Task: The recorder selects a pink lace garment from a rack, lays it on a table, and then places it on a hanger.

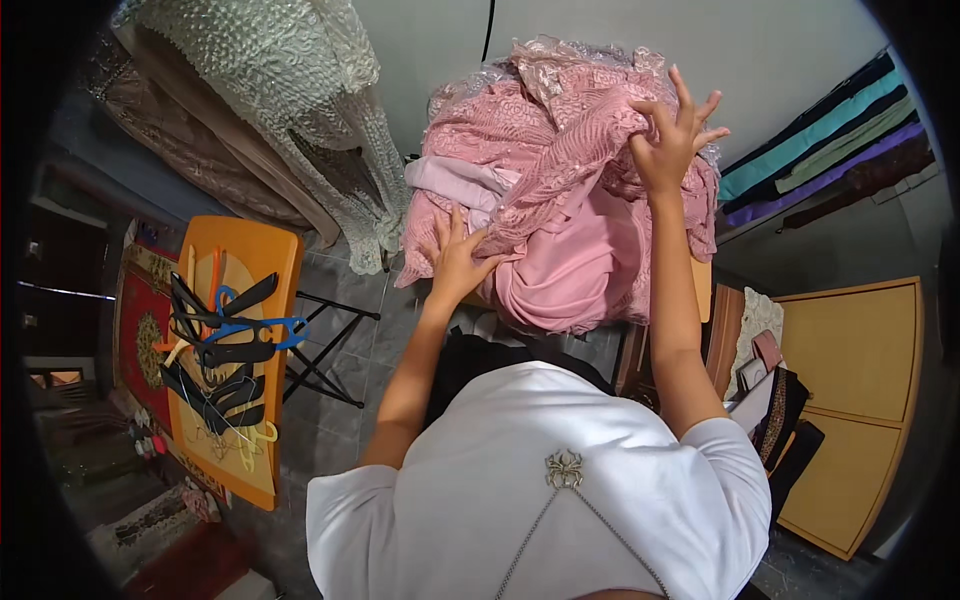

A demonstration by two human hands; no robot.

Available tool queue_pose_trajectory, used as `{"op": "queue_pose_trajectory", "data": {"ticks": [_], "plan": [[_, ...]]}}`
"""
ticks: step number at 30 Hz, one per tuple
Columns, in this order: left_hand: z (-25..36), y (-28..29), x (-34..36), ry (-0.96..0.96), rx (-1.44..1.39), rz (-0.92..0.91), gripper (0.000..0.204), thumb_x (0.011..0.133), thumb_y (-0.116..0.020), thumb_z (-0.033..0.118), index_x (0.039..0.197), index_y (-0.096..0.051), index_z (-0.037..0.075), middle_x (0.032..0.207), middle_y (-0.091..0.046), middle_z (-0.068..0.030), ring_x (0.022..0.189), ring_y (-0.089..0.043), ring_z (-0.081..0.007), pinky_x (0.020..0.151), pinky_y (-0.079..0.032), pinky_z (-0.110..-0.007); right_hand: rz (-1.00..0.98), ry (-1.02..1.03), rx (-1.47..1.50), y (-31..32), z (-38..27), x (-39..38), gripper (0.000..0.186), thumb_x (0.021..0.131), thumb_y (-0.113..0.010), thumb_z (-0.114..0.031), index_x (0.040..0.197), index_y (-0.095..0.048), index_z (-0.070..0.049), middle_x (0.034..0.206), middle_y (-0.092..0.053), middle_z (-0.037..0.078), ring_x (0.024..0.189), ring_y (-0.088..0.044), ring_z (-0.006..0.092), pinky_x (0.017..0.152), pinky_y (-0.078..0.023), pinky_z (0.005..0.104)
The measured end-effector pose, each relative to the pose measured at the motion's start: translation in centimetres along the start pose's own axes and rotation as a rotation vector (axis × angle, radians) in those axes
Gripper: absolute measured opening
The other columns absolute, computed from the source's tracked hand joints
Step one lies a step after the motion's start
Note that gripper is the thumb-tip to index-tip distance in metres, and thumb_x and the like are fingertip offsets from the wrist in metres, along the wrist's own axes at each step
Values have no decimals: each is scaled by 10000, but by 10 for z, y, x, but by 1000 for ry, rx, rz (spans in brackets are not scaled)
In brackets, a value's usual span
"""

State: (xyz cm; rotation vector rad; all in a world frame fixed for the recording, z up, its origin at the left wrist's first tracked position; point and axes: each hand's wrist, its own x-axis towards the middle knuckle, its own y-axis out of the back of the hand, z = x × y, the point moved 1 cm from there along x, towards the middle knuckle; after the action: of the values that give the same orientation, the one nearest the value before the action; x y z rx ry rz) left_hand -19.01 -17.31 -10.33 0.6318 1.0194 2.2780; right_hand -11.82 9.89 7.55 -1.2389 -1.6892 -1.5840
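A pink lace garment (510,118) with a smooth pink lining (585,265) lies heaped in front of me. My right hand (672,138) pinches a fold of the lace between thumb and forefinger at the upper right, its other fingers spread upward. That raised fold slants down toward my left hand (458,262). The left one rests at the pile's lower left edge, fingers spread flat and thumb stretched toward the lining. A pale pink cloth (460,182) lies just above it. What supports the heap is mostly hidden beneath the fabric.
An orange folding table (285,250) at left holds several black hangers (235,352) and a blue hanger (290,330). A white beaded gown (270,80) hangs at upper left. Folded cloths (830,135) line the right wall, above a wooden cabinet (850,350).
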Motion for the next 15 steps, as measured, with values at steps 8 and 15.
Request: {"op": "queue_pose_trajectory", "data": {"ticks": [8, 15], "plan": [[31, 95, 42, 41, 138, 603, 301, 569, -596, 50, 845, -673, 142, 1480, -192, -112, 1337, 11, -479, 867, 115, -756, 90, -54, -198, 61, 44, -16, 323, 549, -555, -75, 801, -648, -254, 1382, -369, -81, 1360, -38, 417, 925, 140, 719], [115, 165, 120, -295, 162, 828, 350, 575, -597, 8, 851, -693, 202, 1490, -158, -93, 1342, 50, -456, 872, 185, -724, 439, -74, -260, 106, 66, 43, 252, 558, -548, -71, 752, -645, -201, 1358, -399, -55, 1340, -28, 473, 896, 146, 728]]}}
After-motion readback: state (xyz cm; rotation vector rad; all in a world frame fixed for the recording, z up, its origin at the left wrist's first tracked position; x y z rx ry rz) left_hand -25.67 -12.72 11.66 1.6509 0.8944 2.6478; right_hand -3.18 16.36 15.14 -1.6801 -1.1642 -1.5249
